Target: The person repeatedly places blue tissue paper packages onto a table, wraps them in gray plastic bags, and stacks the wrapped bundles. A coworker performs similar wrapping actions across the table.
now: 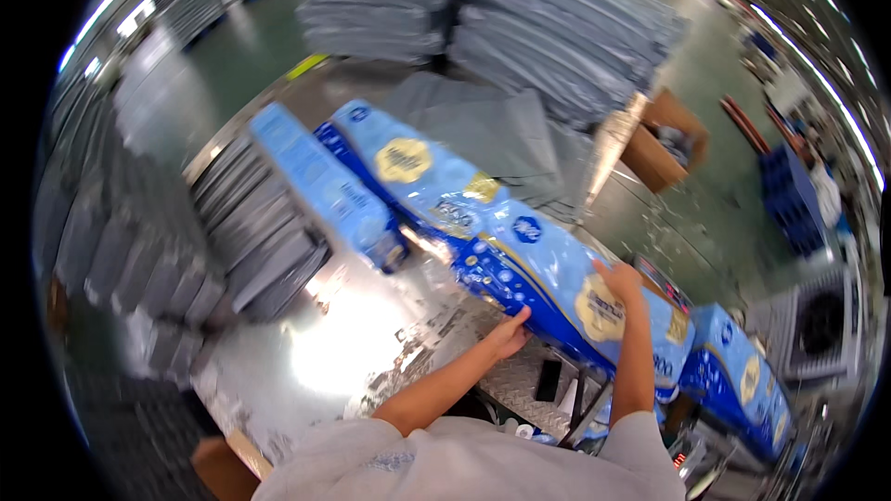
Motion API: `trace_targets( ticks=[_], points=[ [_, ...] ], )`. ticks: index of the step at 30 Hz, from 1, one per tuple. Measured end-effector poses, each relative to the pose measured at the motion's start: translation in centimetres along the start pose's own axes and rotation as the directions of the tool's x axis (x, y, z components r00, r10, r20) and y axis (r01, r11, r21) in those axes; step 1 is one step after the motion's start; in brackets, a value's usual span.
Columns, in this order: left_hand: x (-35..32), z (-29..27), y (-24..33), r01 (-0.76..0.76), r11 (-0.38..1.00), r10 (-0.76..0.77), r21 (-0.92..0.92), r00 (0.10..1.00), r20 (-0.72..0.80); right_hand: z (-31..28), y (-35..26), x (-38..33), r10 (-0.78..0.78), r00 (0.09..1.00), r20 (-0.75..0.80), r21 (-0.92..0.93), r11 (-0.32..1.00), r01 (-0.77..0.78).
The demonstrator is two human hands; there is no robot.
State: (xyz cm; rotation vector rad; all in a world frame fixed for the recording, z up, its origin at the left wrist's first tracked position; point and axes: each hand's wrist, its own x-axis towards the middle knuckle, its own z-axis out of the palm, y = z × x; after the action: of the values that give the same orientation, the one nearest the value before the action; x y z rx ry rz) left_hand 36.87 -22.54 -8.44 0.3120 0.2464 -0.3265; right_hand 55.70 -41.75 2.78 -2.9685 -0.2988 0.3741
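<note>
A long plastic-wrapped blue pack point(554, 269), light blue on top with a dark blue side and cream labels, lies slantwise in front of me. My left hand point(509, 334) grips its near lower edge, thumb against the dark side, the other fingers mostly hidden. Across its top, toward the right end, my right hand point(620, 280) holds it with fingers curled over the surface. Up and left, a similar blue pack point(422, 162) meets its far end. Beside that one rests another light blue pack point(325, 187) on the shiny metal table point(306, 353).
Folded grey bags point(255, 223) lie on the table's left. Large grey stacks point(557, 32) stand at the back. Another blue pack point(738, 371) sits at the right. A dark phone-like object point(548, 379) lies near me. An open cardboard box point(664, 144) and blue crate point(791, 197) stand beyond.
</note>
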Motion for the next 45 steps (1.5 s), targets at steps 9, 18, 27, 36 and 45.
trace_targets(
  ticks=[9, 18, 27, 36, 45],
  points=[
    [-13.2, 11.9, 8.8, -0.601, 0.562, 0.809, 0.569, 0.543, -0.225, -4.6, -14.6, -10.8, -0.016, 0.939, -0.344, 0.436, 0.883, 0.175],
    [-21.6, 14.1, 41.2, -0.726, 0.402, 0.892, 0.559, 0.449, -0.058, -15.7, -44.1, -3.5, -0.430, 0.769, -0.473, 0.223, 0.786, 0.577],
    [-15.8, 0.7, 39.8, -0.056, 0.499, 0.762, 0.865, 0.505, -0.406, 0.8, -51.8, 4.8, -0.701, 0.695, -0.158, 0.186, 0.670, 0.718],
    [-19.8, -4.0, 33.2, -0.284, 0.067, 0.989, 0.957, 0.148, -0.025, 0.8, -34.8, 6.3, -0.459, 0.530, -0.713, 0.302, 0.480, 0.823],
    [-10.4, -9.7, 4.6, 0.070, 0.656, 0.114, 0.751, 0.975, -0.191, 0.5, 7.0, 7.4, 0.438, 0.893, -0.107, -0.001, 0.898, -0.441]
  ],
)
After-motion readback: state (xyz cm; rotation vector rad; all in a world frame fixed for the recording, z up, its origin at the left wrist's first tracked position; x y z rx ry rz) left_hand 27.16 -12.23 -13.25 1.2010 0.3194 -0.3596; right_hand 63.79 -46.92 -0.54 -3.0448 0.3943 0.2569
